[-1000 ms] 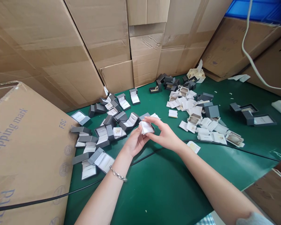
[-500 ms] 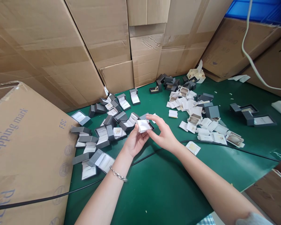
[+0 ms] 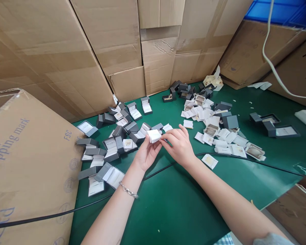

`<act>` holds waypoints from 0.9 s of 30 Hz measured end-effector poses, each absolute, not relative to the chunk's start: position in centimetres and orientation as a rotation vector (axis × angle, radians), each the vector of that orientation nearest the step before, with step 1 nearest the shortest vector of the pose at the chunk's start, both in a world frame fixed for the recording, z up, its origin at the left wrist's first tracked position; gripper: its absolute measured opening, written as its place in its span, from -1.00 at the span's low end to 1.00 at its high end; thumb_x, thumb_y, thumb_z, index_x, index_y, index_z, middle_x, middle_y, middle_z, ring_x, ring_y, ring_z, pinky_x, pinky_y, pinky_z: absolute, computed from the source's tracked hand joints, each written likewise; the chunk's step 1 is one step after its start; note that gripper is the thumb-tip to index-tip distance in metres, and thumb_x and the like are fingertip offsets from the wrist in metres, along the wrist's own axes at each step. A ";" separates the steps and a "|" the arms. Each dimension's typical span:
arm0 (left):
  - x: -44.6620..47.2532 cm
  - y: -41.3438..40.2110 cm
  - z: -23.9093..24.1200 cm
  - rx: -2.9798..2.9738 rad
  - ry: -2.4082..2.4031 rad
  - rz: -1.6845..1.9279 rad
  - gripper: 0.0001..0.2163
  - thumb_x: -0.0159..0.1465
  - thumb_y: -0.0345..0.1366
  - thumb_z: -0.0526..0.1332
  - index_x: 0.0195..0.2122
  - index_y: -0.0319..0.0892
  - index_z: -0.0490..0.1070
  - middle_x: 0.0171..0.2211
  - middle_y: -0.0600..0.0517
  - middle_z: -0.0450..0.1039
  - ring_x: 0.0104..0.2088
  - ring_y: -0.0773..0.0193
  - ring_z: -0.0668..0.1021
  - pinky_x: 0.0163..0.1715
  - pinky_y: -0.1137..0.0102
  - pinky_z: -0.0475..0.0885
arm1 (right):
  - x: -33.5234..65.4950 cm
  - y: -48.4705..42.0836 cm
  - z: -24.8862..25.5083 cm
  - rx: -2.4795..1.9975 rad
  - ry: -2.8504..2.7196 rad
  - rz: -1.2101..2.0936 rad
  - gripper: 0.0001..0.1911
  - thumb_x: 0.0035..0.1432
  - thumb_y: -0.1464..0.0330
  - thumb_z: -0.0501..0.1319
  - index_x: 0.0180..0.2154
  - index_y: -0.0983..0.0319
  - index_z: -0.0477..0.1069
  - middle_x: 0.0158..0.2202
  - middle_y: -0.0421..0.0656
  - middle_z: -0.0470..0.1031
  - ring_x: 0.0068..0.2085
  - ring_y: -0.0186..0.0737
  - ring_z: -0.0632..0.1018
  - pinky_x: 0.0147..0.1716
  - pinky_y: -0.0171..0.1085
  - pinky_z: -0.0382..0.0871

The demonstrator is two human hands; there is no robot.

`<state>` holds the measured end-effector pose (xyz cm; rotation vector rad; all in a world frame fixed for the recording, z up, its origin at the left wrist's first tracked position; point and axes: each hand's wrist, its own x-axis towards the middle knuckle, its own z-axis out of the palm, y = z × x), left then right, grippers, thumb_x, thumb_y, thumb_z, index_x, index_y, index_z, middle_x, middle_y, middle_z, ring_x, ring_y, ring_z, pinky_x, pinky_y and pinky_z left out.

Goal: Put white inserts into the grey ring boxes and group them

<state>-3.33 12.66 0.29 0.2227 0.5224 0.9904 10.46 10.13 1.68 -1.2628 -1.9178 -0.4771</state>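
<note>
Above the green table, my left hand (image 3: 146, 154) holds a small white jewelry box insert (image 3: 154, 136) between thumb and fingers. My right hand (image 3: 177, 144) is pinched against the insert's right edge; its fingertips partly hide that side. Just behind the hands lie open grey jewelry boxes with white linings, among them one box (image 3: 144, 131) to the left. A loose white piece (image 3: 167, 127) rests behind the right fingers.
More open grey boxes (image 3: 112, 148) crowd the left. To the right is a heap of white inserts and papers (image 3: 210, 120). A black cable (image 3: 163, 169) crosses the green table (image 3: 183, 204). Cardboard cartons (image 3: 40, 163) stand left and behind.
My right hand has closed its fingers and moved slightly down and right, from spread around the insert to pinching its right edge. The left hand keeps its hold.
</note>
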 end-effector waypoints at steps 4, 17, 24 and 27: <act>-3.3 12.6 0.2 0.261 0.557 1.005 -0.72 0.34 -0.27 0.00 -0.08 -0.32 0.38 -0.17 -0.10 0.50 -0.17 0.32 0.55 -0.02 0.44 0.40 | 10.5 10.3 1.4 -1.313 -1.925 -0.414 -0.91 0.19 0.36 0.14 -0.36 0.19 0.38 -0.38 -0.24 0.46 -0.32 -0.33 0.45 0.12 -0.13 0.03; -3.3 12.5 0.2 0.251 0.535 1.009 -0.74 0.34 -0.30 0.00 -0.15 -0.34 0.41 -0.21 -0.11 0.51 -0.21 0.31 0.56 -0.12 0.46 0.46 | 10.6 10.2 1.5 -1.316 -1.950 -0.390 -0.89 0.20 0.39 0.09 -0.38 0.19 0.34 -0.39 -0.22 0.44 -0.34 -0.29 0.44 0.10 -0.12 0.03; -3.2 12.4 0.3 0.191 0.504 1.002 -0.70 0.35 -0.27 -0.03 -0.08 -0.35 0.37 -0.21 -0.10 0.51 -0.21 0.31 0.56 -0.13 0.46 0.46 | 10.6 10.1 1.8 -1.232 -2.006 -0.452 -0.89 0.22 0.42 0.07 -0.37 0.21 0.31 -0.37 -0.21 0.45 -0.35 -0.31 0.43 0.12 -0.12 0.01; -3.3 12.5 0.3 0.159 0.502 1.006 -0.70 0.35 -0.27 -0.04 -0.06 -0.35 0.35 -0.23 -0.09 0.51 -0.24 0.33 0.56 -0.16 0.47 0.47 | 10.6 10.2 1.8 -1.207 -2.054 -0.488 -0.88 0.23 0.43 0.05 -0.37 0.22 0.31 -0.38 -0.20 0.45 -0.34 -0.31 0.43 0.13 -0.12 0.00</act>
